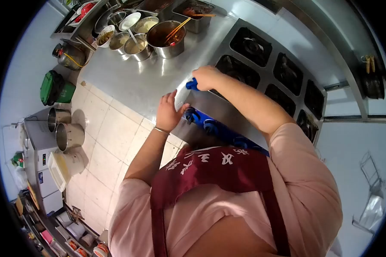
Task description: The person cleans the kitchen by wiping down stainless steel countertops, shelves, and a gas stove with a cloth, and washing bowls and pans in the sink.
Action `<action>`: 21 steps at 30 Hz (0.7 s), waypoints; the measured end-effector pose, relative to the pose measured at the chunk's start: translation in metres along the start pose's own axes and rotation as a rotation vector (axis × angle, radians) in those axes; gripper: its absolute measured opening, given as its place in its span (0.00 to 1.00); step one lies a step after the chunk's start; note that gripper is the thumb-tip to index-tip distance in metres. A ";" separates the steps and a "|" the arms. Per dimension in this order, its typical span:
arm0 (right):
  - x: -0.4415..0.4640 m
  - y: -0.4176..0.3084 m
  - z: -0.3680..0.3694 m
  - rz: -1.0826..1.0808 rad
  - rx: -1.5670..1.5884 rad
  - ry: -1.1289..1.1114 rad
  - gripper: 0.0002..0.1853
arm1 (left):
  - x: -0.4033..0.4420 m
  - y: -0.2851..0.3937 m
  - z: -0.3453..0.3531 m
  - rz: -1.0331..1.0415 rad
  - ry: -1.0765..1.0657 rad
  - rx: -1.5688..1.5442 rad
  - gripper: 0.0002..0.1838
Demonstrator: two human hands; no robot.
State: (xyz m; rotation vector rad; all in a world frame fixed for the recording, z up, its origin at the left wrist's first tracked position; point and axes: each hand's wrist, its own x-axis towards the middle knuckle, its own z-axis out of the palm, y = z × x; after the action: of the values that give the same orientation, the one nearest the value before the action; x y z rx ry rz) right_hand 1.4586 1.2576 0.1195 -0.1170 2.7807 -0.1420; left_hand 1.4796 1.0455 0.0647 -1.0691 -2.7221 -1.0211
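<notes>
My right hand is closed around a blue cloth over the steel counter, at the near left corner of the stove. My left hand has its fingers apart at the counter's front edge, beside the blue control panel with its dark knobs. Nothing shows in the left palm. The thumb of that hand is close to the leftmost knob.
A steel pot with chopsticks stands on the steel counter, beside several bowls. Steel trays are behind it. On the floor at left are a green bin, a gas cylinder and large pots.
</notes>
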 end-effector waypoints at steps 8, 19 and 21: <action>-0.043 -0.056 0.032 -0.508 0.922 -0.127 0.23 | -0.025 -0.037 -0.030 -0.288 0.143 -0.555 0.21; -0.072 -0.002 0.036 -0.355 2.238 -0.335 0.18 | -0.003 0.028 -0.051 -0.403 -0.297 -1.756 0.30; -0.080 0.003 0.032 -0.370 2.324 -0.310 0.18 | -0.002 0.031 -0.050 -0.373 -0.319 -1.783 0.28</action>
State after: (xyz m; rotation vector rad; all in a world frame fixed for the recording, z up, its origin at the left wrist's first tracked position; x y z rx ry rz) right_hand 1.5449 1.2661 0.1165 -0.0086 0.8178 -2.5807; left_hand 1.4907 1.0316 0.1210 -0.5725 -1.4843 -3.6946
